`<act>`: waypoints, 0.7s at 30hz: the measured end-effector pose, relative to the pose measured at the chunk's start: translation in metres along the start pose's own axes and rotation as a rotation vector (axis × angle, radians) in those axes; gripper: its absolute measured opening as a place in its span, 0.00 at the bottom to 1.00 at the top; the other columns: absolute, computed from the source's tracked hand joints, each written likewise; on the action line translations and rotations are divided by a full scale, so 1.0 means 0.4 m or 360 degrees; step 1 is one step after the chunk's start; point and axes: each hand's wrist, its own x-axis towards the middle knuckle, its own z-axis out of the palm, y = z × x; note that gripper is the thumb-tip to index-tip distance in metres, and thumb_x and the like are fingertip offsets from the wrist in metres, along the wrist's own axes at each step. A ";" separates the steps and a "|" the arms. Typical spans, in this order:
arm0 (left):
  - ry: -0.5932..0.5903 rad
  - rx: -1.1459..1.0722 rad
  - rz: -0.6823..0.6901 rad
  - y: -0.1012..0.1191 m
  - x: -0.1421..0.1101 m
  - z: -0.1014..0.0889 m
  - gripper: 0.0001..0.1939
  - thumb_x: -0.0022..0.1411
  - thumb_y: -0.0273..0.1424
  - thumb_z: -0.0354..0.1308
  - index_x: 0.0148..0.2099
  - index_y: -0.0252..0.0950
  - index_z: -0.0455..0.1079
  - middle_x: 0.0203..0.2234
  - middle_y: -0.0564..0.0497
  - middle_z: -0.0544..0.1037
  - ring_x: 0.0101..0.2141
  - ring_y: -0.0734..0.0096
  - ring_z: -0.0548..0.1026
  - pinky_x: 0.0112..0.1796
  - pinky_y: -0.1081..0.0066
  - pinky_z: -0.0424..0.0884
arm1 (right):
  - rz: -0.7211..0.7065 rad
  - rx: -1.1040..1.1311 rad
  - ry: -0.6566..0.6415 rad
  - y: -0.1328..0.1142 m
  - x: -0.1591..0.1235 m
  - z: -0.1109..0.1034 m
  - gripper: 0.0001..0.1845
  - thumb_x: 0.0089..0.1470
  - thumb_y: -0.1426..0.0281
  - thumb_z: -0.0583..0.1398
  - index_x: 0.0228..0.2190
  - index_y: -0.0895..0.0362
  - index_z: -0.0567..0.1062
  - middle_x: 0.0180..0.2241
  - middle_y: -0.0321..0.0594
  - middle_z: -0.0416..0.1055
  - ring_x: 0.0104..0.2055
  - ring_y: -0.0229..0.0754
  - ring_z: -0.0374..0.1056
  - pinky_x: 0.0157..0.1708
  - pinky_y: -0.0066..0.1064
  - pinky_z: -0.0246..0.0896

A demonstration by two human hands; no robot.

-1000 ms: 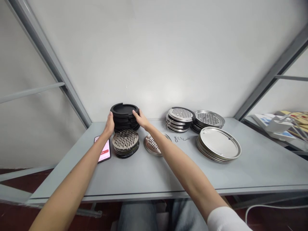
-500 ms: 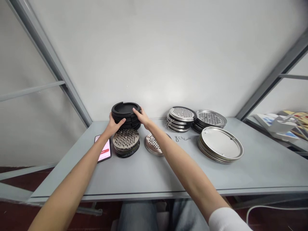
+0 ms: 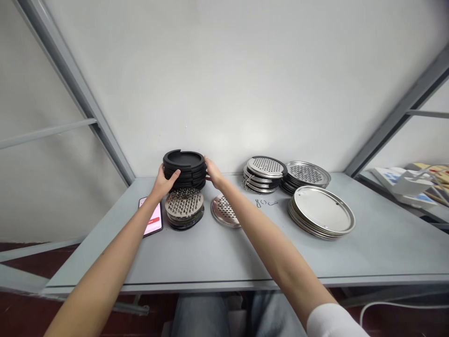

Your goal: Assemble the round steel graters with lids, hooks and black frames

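Note:
A stack of black round rings (image 3: 184, 167) stands at the back left of the grey table (image 3: 217, 252), against the wall. My left hand (image 3: 164, 183) grips its left side with the thumb on the front of the stack. My right hand (image 3: 213, 172) presses against its right side, fingers curled on the rim. Just in front lies a stack of perforated metal discs on black rings (image 3: 184, 208). A single perforated metal disc (image 3: 224, 211) lies beside it, partly under my right forearm.
A phone with a pink screen (image 3: 152, 222) lies left of the discs. Further right are a stack of perforated discs (image 3: 264, 173), another on dark rings (image 3: 306, 176), and a pile of plain metal plates (image 3: 322, 212). Grey frame bars slant at both sides; papers sit far right.
My left hand shifted from the stack's left side round to its front, thumb now on it. My right hand slid from the top rim to the right side.

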 end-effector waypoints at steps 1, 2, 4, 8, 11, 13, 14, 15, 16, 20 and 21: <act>-0.0001 -0.0008 -0.0003 -0.003 0.001 -0.002 0.37 0.56 0.48 0.62 0.60 0.35 0.56 0.58 0.37 0.66 0.58 0.54 0.65 0.59 0.56 0.58 | 0.0104 0.0005 0.0004 0.001 -0.002 -0.003 0.35 0.53 0.43 0.50 0.53 0.54 0.67 0.52 0.46 0.69 0.51 0.48 0.67 0.52 0.48 0.60; -0.0010 -0.0018 -0.0006 -0.005 0.001 -0.003 0.37 0.56 0.48 0.61 0.60 0.35 0.56 0.58 0.37 0.66 0.58 0.54 0.65 0.59 0.56 0.58 | 0.0194 0.0006 0.0010 0.002 -0.005 -0.005 0.35 0.53 0.44 0.50 0.52 0.55 0.67 0.52 0.46 0.70 0.50 0.48 0.67 0.53 0.47 0.59; -0.0035 -0.0040 -0.0022 -0.009 0.001 -0.010 0.38 0.56 0.48 0.62 0.61 0.34 0.55 0.58 0.36 0.65 0.59 0.54 0.64 0.59 0.56 0.58 | 0.0191 0.0007 0.0033 0.005 -0.010 -0.011 0.33 0.54 0.45 0.50 0.50 0.56 0.70 0.51 0.46 0.70 0.52 0.48 0.66 0.55 0.45 0.57; -0.0006 -0.0011 -0.0177 -0.006 -0.013 -0.030 0.43 0.55 0.50 0.62 0.65 0.36 0.50 0.62 0.35 0.60 0.62 0.51 0.58 0.60 0.54 0.55 | 0.0073 -0.0057 0.0069 0.012 -0.020 -0.026 0.29 0.54 0.47 0.53 0.44 0.56 0.74 0.49 0.45 0.71 0.54 0.48 0.64 0.58 0.42 0.54; 0.0077 0.0001 -0.0247 0.014 -0.031 -0.039 0.43 0.57 0.52 0.59 0.66 0.36 0.50 0.63 0.34 0.57 0.63 0.50 0.56 0.61 0.55 0.54 | 0.0106 -0.0129 0.0076 0.008 -0.027 -0.041 0.29 0.52 0.49 0.56 0.47 0.56 0.72 0.52 0.45 0.69 0.55 0.48 0.63 0.58 0.42 0.53; 0.0156 -0.0008 -0.0262 0.037 -0.042 -0.037 0.40 0.58 0.52 0.57 0.65 0.37 0.51 0.63 0.35 0.57 0.62 0.50 0.58 0.60 0.55 0.55 | 0.0133 -0.0172 0.0074 -0.001 -0.034 -0.050 0.31 0.52 0.49 0.56 0.51 0.56 0.69 0.55 0.46 0.66 0.56 0.49 0.62 0.58 0.44 0.53; 0.0213 0.0010 -0.0258 0.051 -0.047 -0.033 0.39 0.59 0.52 0.57 0.65 0.38 0.52 0.63 0.36 0.58 0.62 0.50 0.59 0.60 0.55 0.55 | 0.0142 -0.0194 0.0074 -0.005 -0.038 -0.054 0.32 0.53 0.50 0.56 0.53 0.56 0.68 0.57 0.47 0.64 0.56 0.49 0.62 0.58 0.44 0.53; 0.0285 0.0053 -0.0234 0.068 -0.053 -0.028 0.37 0.59 0.51 0.57 0.64 0.38 0.53 0.62 0.37 0.59 0.62 0.50 0.59 0.60 0.56 0.55 | 0.0146 -0.0218 0.0077 -0.010 -0.044 -0.058 0.32 0.53 0.51 0.56 0.54 0.55 0.67 0.57 0.47 0.63 0.56 0.49 0.62 0.59 0.45 0.53; 0.0362 0.0120 -0.0183 0.088 -0.060 -0.023 0.34 0.61 0.49 0.56 0.63 0.38 0.55 0.62 0.38 0.59 0.62 0.51 0.58 0.61 0.56 0.54 | 0.0144 -0.0243 0.0081 -0.015 -0.052 -0.062 0.32 0.53 0.51 0.56 0.55 0.55 0.67 0.57 0.47 0.63 0.56 0.49 0.62 0.59 0.45 0.53; 0.0514 0.0411 0.0314 0.201 -0.109 0.017 0.23 0.65 0.43 0.53 0.58 0.37 0.62 0.56 0.43 0.65 0.60 0.55 0.60 0.61 0.59 0.52 | 0.0024 -0.0300 0.0014 -0.033 -0.113 -0.089 0.30 0.54 0.55 0.57 0.54 0.56 0.67 0.54 0.49 0.67 0.53 0.49 0.65 0.55 0.46 0.57; 0.0462 0.0436 0.0447 0.233 -0.128 0.034 0.20 0.65 0.41 0.52 0.56 0.37 0.64 0.54 0.43 0.67 0.59 0.56 0.61 0.61 0.59 0.54 | -0.0039 -0.0294 -0.0027 -0.037 -0.136 -0.101 0.29 0.53 0.55 0.58 0.53 0.56 0.68 0.53 0.49 0.68 0.52 0.48 0.66 0.54 0.46 0.59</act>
